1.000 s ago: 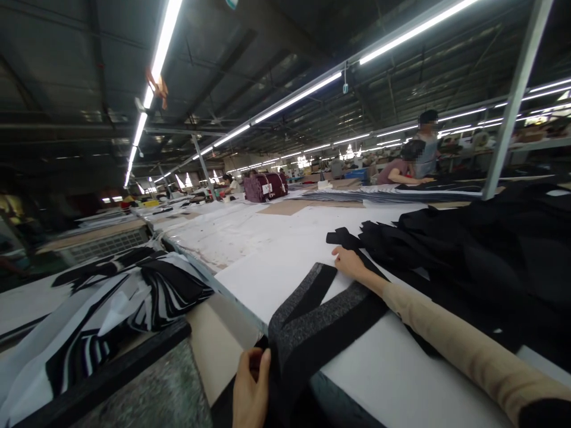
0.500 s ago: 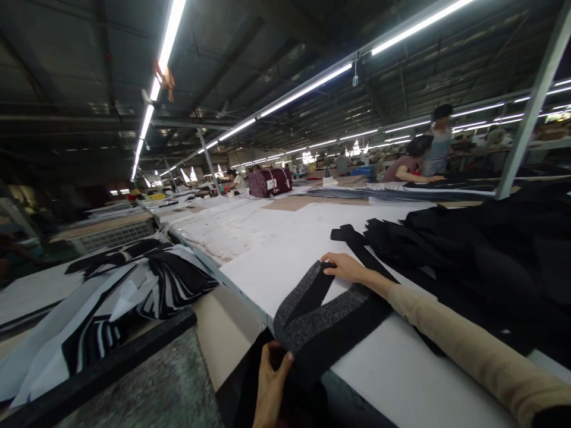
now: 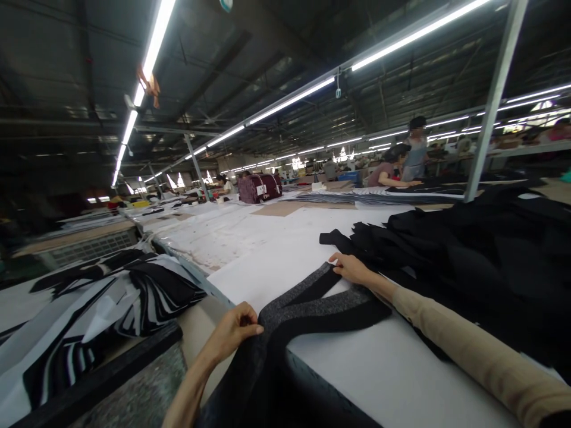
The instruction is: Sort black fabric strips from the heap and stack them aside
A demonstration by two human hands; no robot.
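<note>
A black and dark-grey fabric piece (image 3: 307,308) lies in a V shape over the table corner, its lower part hanging down past the edge. My right hand (image 3: 352,270) has fingers and thumb pinched at the tip of its upper arm, on the tabletop. At the table's near edge, my left hand (image 3: 238,330) is closed, thumb against curled fingers, at the left border of the same fabric. The palm side of the left hand is partly hidden. A narrow black strip (image 3: 334,239) lies beyond my right hand.
A large heap of black cut fabric (image 3: 473,255) covers the table's right side. To the left, black and white cut pieces (image 3: 147,294) lie on a lower surface. A maroon bundle (image 3: 261,188) sits farther back. A metal post (image 3: 495,107) and two people stand at the right.
My left hand has risen from below the table edge and moved left to the fabric's border. The fabric's fold has opened and flattened. My right hand keeps its pinch; the view has turned slightly.
</note>
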